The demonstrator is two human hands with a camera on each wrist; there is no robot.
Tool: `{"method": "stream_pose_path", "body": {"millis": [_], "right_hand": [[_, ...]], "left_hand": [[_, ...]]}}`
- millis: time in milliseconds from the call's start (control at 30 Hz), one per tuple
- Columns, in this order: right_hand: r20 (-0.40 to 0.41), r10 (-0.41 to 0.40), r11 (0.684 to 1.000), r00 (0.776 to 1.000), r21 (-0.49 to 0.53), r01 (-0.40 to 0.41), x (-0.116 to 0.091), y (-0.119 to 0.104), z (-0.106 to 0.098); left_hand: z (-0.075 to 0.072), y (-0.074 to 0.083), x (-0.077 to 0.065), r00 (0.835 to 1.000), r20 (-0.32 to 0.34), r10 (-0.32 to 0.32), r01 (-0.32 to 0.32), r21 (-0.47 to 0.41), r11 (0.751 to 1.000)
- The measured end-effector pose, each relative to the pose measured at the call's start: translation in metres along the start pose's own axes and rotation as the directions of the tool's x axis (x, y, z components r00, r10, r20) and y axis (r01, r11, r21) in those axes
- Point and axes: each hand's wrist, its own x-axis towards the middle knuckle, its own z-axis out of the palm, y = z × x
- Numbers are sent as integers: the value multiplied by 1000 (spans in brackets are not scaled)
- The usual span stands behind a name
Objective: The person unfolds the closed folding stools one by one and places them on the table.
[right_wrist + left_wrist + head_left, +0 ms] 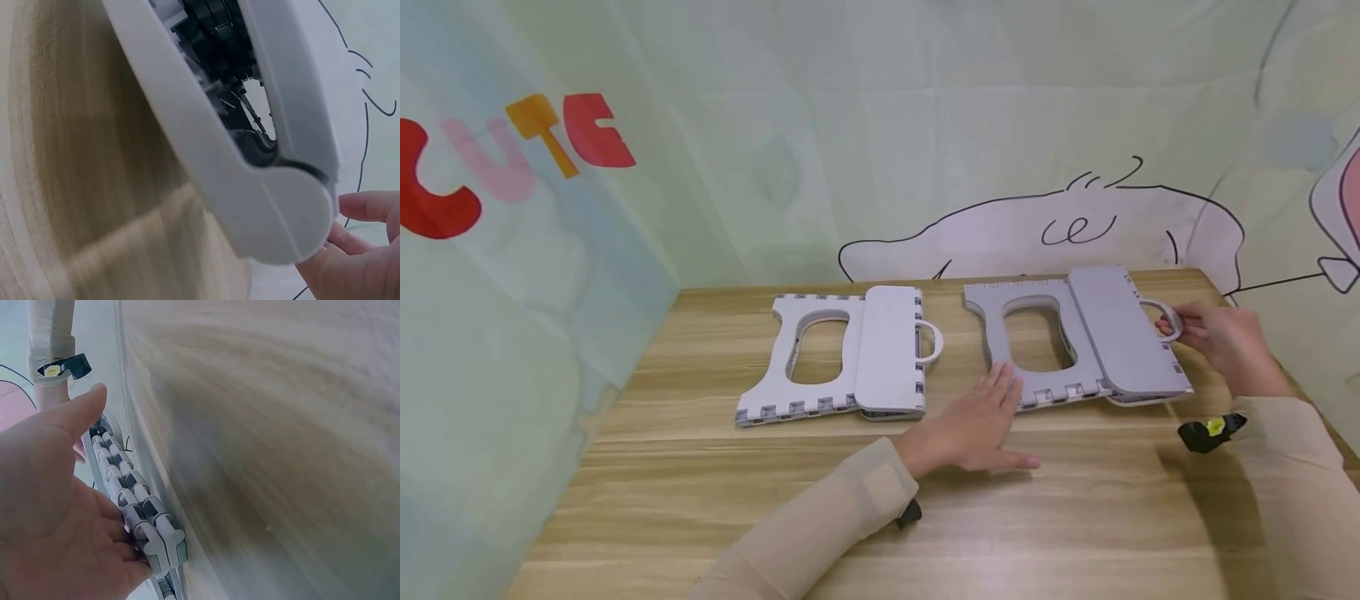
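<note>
Two folding step stools lie folded flat on the wooden table. Of the two, the grey folding stool is on the right, its carry loop pointing right. My right hand pinches that loop between thumb and fingers. With fingers extended, my left hand touches the grey stool's near left corner, thumb spread toward me. The left wrist view shows the left hand against the stool's hinged edge. Left of it lies the white folding stool, its own loop also pointing right.
The wood-grain table meets a printed cloth backdrop along its back and left edges. Black wrist devices sit at both sleeve cuffs. The white stool lies close to the left forearm.
</note>
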Motion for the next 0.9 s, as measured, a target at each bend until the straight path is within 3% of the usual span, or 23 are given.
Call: {"method": "stream_pose_path", "body": {"millis": [267,567,900], "right_hand": [[27,-37,999,999,-5,37,-7,-6,1],[89,-89,992,992,94,81,-16,-13,2],[26,-132,991,991,-30,132,-26,-23,6]], "left_hand": [[-1,1,1,1000,-8,-8,8,-30,1000],[0,1,0,1000,-21,-4,2,-85,996],[-2,1,-3,1000,-27,11,-16,-177,984]]}}
